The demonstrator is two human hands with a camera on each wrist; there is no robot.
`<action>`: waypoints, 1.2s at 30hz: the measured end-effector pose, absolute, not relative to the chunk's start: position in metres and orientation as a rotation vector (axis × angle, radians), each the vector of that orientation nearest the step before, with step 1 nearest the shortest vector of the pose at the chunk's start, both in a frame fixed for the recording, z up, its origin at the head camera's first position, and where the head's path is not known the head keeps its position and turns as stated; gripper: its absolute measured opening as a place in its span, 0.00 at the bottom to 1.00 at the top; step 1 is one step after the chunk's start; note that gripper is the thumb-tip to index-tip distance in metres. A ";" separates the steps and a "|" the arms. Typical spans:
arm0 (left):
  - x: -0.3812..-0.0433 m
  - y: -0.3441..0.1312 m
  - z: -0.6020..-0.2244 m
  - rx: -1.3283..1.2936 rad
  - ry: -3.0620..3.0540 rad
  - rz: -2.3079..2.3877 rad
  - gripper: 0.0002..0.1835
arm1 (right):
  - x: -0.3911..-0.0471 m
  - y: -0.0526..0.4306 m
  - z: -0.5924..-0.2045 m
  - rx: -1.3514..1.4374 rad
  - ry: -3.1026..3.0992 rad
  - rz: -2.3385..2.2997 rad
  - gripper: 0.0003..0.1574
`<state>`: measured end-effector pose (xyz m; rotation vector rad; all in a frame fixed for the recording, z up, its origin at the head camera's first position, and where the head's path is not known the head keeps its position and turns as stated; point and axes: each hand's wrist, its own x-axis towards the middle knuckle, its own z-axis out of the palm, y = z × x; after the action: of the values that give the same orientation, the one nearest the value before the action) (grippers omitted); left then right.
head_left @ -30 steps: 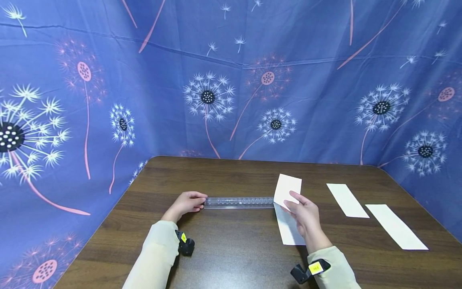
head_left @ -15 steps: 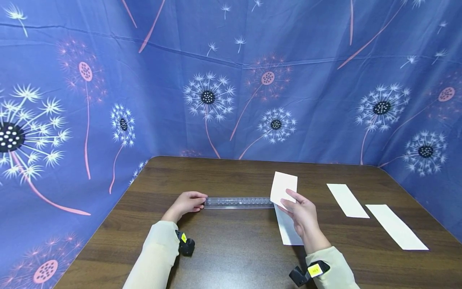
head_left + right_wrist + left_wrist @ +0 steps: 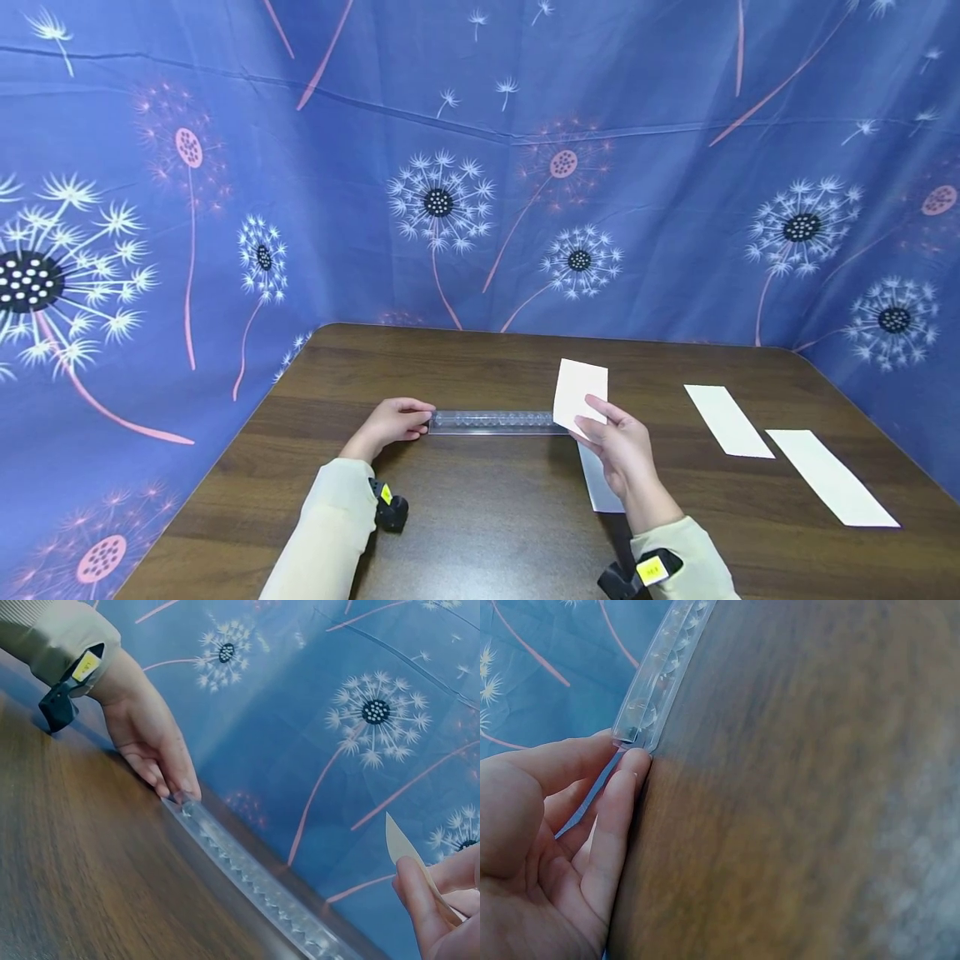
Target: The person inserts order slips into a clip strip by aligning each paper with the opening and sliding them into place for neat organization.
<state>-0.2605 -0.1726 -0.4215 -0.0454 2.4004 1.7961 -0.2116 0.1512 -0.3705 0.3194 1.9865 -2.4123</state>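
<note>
A long, narrow clear plastic case with a row of round bumps lies across the table. My left hand pinches its left end; the left wrist view shows thumb and fingertips at the end of the case. In my right hand, between thumb and fingers, is a white paper slip, raised and overlapping the case's right end in the head view. The right wrist view catches the slip nearly edge-on. Below the right hand, partly hidden by it, a white paper strip slants toward me.
Two more white paper strips lie on the right of the brown wooden table: a farther strip and a nearer strip. Behind the table hangs a blue curtain with a dandelion print.
My right hand has moved a little to the left with the paper slip, which covers more of the case's right end. The left hand keeps its hold on the left end.
</note>
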 end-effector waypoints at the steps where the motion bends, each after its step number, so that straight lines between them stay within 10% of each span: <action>1: -0.261 -0.172 -0.422 -0.044 2.401 1.796 0.12 | -0.211 0.150 -0.371 0.316 1.981 -2.415 0.34; 36: -0.263 -0.175 -0.422 -0.035 2.392 1.784 0.12 | -0.205 0.114 -0.370 0.153 1.870 -2.468 0.33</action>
<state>-0.2626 -0.1745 -0.4224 -0.0345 2.3923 1.7838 -0.2054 0.1142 -0.3702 0.1525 1.8699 -2.4677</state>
